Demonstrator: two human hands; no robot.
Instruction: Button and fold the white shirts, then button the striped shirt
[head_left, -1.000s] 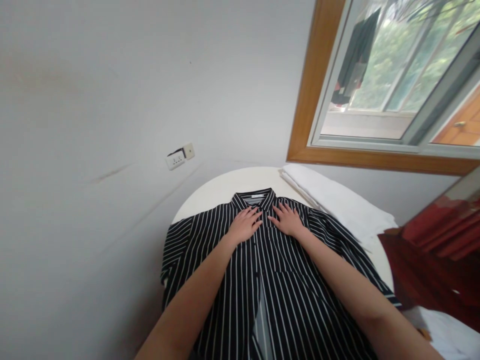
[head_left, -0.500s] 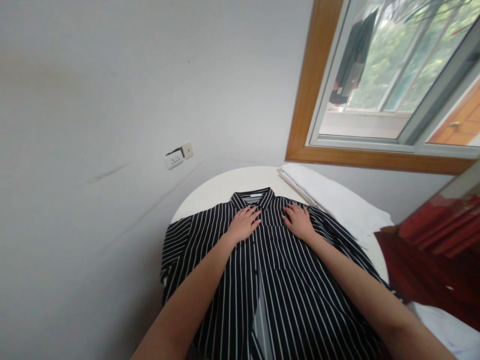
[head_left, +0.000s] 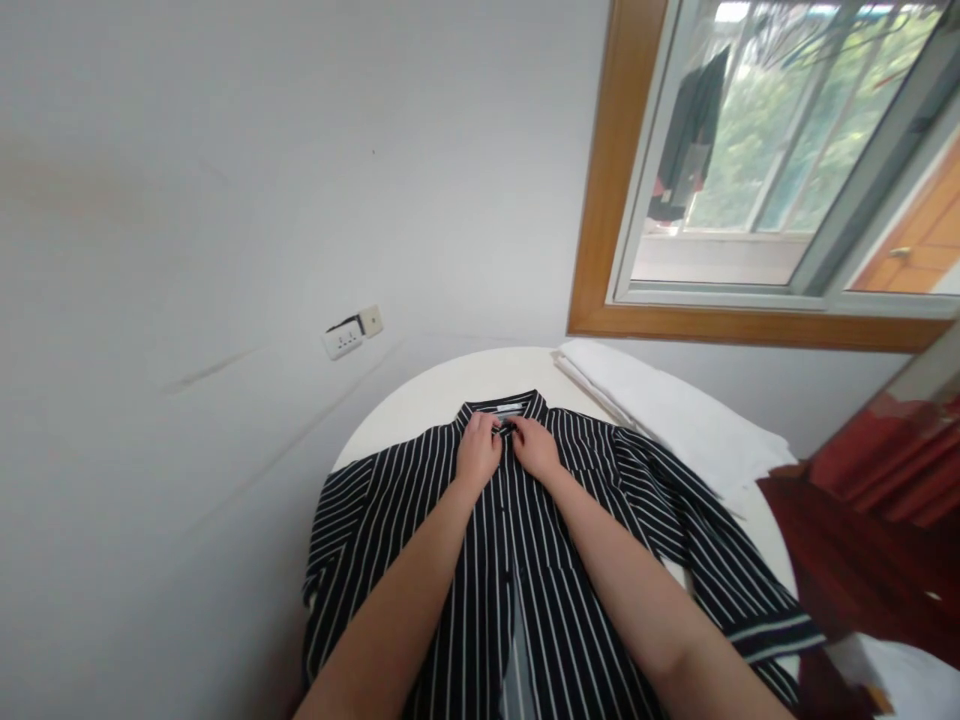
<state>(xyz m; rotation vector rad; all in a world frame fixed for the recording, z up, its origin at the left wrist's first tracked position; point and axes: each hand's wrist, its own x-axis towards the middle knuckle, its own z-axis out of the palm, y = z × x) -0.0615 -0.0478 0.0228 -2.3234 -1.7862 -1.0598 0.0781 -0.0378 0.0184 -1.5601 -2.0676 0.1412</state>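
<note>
A black shirt with white stripes lies spread front side up, its collar at the far end and its lower front parted. My left hand is closed at the left side of the collar opening, fingers pinching the fabric. Close beside it, my right hand pinches the right edge of the same opening. The fingertips of both hands nearly meet just below the collar. One long sleeve stretches down to the right, its cuff over the table edge. My forearms cover part of the shirt front.
Beneath the shirt is a round white table against the wall. Folded white cloth lies at its back right. A wall socket is at the left, a wood-framed window at the right. Red fabric hangs at the far right.
Both hands have come together at the collar opening, from lying flat and apart on the shirt's chest. Their fingers have closed on the fabric. The view has shifted slightly.
</note>
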